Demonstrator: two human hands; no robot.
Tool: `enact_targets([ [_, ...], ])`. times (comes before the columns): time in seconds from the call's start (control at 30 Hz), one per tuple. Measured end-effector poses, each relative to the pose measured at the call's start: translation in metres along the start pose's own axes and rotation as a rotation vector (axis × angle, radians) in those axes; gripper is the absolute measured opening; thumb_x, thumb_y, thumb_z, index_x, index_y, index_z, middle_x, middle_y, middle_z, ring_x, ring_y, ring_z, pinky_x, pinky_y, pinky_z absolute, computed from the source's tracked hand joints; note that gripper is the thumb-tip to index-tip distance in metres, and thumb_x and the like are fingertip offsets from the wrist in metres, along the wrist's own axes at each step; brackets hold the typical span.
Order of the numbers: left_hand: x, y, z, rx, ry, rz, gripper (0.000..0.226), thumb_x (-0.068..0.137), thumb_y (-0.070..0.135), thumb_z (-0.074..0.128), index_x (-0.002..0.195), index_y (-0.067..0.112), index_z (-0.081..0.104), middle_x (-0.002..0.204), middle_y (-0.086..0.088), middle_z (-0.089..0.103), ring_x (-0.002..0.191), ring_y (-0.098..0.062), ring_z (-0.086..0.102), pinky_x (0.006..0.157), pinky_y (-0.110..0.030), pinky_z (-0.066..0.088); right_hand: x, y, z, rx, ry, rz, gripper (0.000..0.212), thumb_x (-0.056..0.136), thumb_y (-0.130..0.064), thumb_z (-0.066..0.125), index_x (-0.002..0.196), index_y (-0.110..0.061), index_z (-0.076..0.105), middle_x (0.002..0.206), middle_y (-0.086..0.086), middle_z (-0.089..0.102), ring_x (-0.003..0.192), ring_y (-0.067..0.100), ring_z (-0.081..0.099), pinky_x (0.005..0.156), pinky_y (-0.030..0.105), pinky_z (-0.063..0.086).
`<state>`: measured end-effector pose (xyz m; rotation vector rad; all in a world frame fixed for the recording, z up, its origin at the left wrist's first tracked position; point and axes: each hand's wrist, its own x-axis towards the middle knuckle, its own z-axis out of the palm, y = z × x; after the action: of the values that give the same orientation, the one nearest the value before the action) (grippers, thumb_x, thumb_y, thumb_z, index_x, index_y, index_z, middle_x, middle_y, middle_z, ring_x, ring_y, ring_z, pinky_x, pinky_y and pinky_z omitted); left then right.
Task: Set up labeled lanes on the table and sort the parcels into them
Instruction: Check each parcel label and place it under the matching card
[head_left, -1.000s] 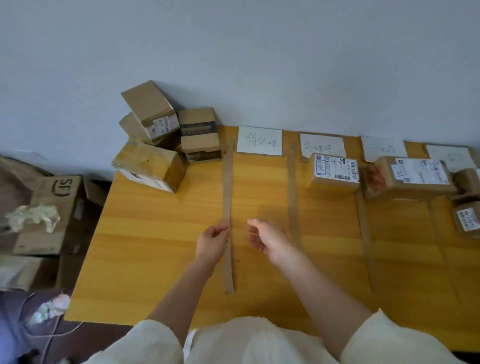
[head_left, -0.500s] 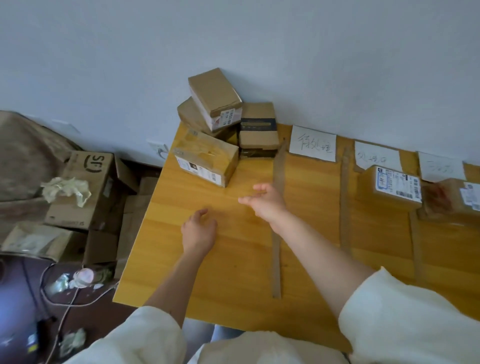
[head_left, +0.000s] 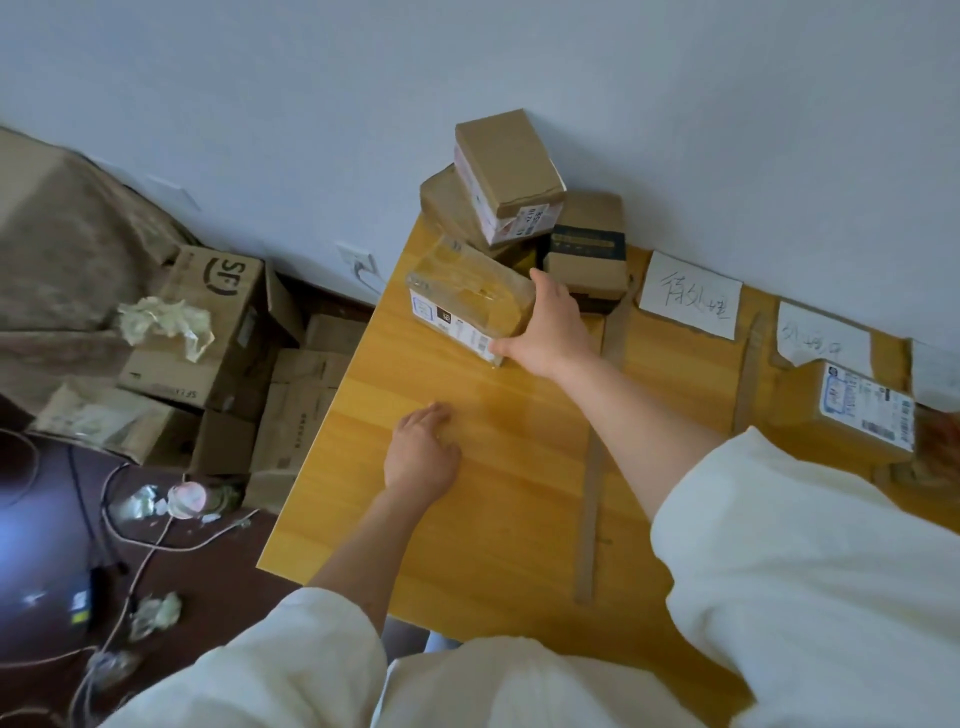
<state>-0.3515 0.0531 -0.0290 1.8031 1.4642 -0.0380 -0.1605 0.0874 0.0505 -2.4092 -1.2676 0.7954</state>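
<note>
Your right hand wraps its fingers around the near corner of a taped parcel on the counter, while your left hand rests flat, fingers spread, just below.

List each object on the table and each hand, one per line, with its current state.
Right hand: wrapped over the taped parcel's right end.
Taped parcel: flat on the table, label facing forward.
Left hand: palm down on the table, empty.
Top parcel: tilted, stacked on others.
Black-banded parcel: closed, by the wall.
Tape strip: flat, marking a lane.
Paper label: handwritten, heading a lane.
</note>
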Motion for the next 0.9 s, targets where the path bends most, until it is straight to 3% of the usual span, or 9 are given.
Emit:
enact_targets([
  [0.27, 0.003, 0.0, -0.005, 0.027, -0.032, -0.035, 0.051, 0.089, 0.02, 0.055, 0.14, 0.023, 0.048, 0.153, 0.008, 0.036, 0.141, -0.017, 0.027, 0.106, -0.03, 0.036, -0.007, 0.005, 0.004, -0.027, -0.005, 0.023, 0.111, 0.069, -0.043, 0.084, 0.154, -0.015, 0.017, 0.157, 0.005, 0.026, 0.14, 0.025, 0.036, 0.107, 0.041, 0.039],
  [0.5, 0.003, 0.001, -0.015, -0.026, -0.073, -0.043, 0.052, 0.088, 0.021, 0.056, 0.139, 0.026, 0.048, 0.15, 0.009, 0.04, 0.138, -0.017, 0.031, 0.103, -0.031, 0.038, -0.028, 0.017, -0.002, 0.099, -0.023, 0.086, 0.11, 0.068, -0.041, 0.085, 0.154, -0.018, 0.019, 0.157, 0.003, 0.028, 0.142, 0.023, 0.032, 0.111, 0.042, 0.033],
  [0.7, 0.001, 0.007, -0.016, -0.174, -0.122, -0.067, 0.056, 0.089, 0.023, 0.058, 0.143, 0.025, 0.043, 0.146, 0.003, 0.047, 0.135, -0.025, 0.037, 0.111, -0.034, 0.031, -0.054, 0.031, -0.012, 0.276, 0.009, 0.112, 0.107, 0.066, -0.038, 0.087, 0.151, -0.022, 0.025, 0.153, 0.0, 0.034, 0.139, 0.021, 0.036, 0.109, 0.043, 0.038],
  [0.9, -0.001, 0.02, -0.033, -0.478, -0.055, -0.184, 0.046, 0.095, 0.028, 0.051, 0.14, 0.025, 0.044, 0.139, 0.001, 0.053, 0.112, -0.022, 0.057, 0.092, -0.034, 0.047, -0.07, 0.045, -0.043, 0.431, -0.009, 0.119, 0.11, 0.064, -0.039, 0.087, 0.151, -0.028, 0.021, 0.149, -0.001, 0.036, 0.134, 0.019, 0.039, 0.104, 0.04, 0.04],
])
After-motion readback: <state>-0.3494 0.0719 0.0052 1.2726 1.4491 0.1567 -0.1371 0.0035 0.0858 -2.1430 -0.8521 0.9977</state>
